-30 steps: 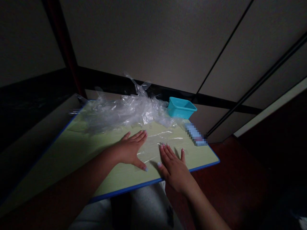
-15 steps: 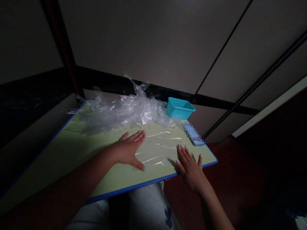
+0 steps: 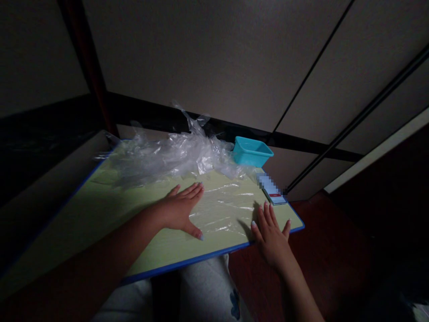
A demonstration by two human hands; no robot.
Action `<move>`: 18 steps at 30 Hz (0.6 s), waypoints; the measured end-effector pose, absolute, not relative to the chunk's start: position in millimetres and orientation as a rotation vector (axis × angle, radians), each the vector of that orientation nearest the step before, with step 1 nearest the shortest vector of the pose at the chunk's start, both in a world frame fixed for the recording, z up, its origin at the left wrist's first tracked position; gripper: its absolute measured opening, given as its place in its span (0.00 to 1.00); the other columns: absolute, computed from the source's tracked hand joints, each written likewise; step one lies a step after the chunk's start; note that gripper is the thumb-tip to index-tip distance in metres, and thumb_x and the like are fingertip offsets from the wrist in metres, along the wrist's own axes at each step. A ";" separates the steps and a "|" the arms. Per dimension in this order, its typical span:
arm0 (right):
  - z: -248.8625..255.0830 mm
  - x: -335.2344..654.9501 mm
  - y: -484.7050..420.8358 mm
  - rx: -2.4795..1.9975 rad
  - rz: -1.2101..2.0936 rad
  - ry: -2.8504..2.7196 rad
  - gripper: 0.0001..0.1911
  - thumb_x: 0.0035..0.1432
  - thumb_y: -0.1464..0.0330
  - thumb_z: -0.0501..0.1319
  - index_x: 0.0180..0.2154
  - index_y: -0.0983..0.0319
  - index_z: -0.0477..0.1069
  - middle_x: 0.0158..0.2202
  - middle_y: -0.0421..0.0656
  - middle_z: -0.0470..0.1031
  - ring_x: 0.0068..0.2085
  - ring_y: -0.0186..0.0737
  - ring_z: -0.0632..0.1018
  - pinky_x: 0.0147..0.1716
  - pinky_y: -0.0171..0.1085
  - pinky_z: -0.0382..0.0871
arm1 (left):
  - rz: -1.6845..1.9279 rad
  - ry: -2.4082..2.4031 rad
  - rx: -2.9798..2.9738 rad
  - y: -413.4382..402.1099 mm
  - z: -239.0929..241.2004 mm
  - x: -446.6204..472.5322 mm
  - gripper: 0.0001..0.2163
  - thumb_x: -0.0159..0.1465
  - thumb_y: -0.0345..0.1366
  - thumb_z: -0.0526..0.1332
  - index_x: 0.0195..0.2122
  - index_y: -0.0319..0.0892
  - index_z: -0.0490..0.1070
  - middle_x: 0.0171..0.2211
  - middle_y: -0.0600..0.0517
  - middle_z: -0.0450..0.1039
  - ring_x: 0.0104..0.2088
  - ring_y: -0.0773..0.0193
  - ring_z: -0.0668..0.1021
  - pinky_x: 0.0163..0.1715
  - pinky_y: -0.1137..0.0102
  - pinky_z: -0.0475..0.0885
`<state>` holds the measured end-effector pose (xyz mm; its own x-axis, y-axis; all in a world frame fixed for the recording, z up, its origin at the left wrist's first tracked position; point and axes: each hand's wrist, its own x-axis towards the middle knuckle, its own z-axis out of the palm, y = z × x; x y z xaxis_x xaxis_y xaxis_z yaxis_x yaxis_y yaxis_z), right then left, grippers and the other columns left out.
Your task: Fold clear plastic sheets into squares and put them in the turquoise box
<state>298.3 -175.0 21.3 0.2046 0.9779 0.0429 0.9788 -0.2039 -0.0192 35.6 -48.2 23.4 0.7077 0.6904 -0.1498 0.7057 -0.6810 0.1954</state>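
Note:
A clear plastic sheet (image 3: 224, 206) lies flat on the pale green table (image 3: 100, 219), between my two hands. My left hand (image 3: 181, 209) rests palm down on the sheet's left part, fingers stretched out flat. My right hand (image 3: 271, 232) lies flat near the table's front right edge, fingers together and extended, at the sheet's right end. Neither hand holds anything.
A heap of crumpled clear plastic bags (image 3: 161, 156) covers the back of the table. A turquoise plastic tub (image 3: 251, 151) stands at the back right corner. A small flat blurred object (image 3: 271, 190) lies by the right edge. The table has a blue rim.
My right hand has slid to the right across the sheet, from beside my left hand to the table's right edge. My left hand has stayed in place.

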 end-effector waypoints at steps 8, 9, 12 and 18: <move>41.7 212.8 -188.7 -1.859 0.166 -2.353 0.32 0.62 0.52 0.37 0.63 0.58 0.33 0.64 0.40 0.35 0.64 0.40 0.38 0.55 0.59 0.22 | -0.093 1.163 2.674 -49.5 26.9 38.8 0.60 0.37 0.69 0.54 0.63 0.36 0.33 0.63 0.42 0.27 0.63 0.49 0.37 0.57 0.50 0.35; 43.3 205.1 -189.1 -1.815 0.211 -2.377 0.32 0.62 0.51 0.37 0.63 0.58 0.34 0.64 0.40 0.35 0.64 0.40 0.39 0.56 0.58 0.22 | -0.089 1.181 2.672 -49.9 27.4 38.9 0.59 0.38 0.69 0.54 0.63 0.36 0.33 0.63 0.42 0.27 0.63 0.49 0.37 0.57 0.51 0.36; 45.3 191.8 -185.8 -1.760 0.295 -2.390 0.33 0.61 0.50 0.36 0.63 0.59 0.38 0.64 0.41 0.38 0.64 0.40 0.41 0.56 0.57 0.20 | -0.077 1.221 2.668 -50.8 28.3 38.6 0.58 0.40 0.68 0.55 0.63 0.36 0.34 0.63 0.42 0.28 0.63 0.49 0.37 0.57 0.52 0.37; 41.3 197.7 -177.7 -1.855 0.252 -2.331 0.34 0.61 0.50 0.36 0.63 0.62 0.38 0.64 0.44 0.41 0.64 0.42 0.43 0.55 0.57 0.19 | -0.091 1.241 2.645 -52.9 31.3 38.8 0.60 0.37 0.69 0.55 0.63 0.34 0.34 0.63 0.41 0.28 0.62 0.47 0.36 0.57 0.49 0.36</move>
<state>197.7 -177.7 41.3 -0.2230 0.9747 0.0137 0.9493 0.2203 -0.2243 38.8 -52.9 31.3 0.6420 0.7523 -0.1478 0.7658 -0.6202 0.1697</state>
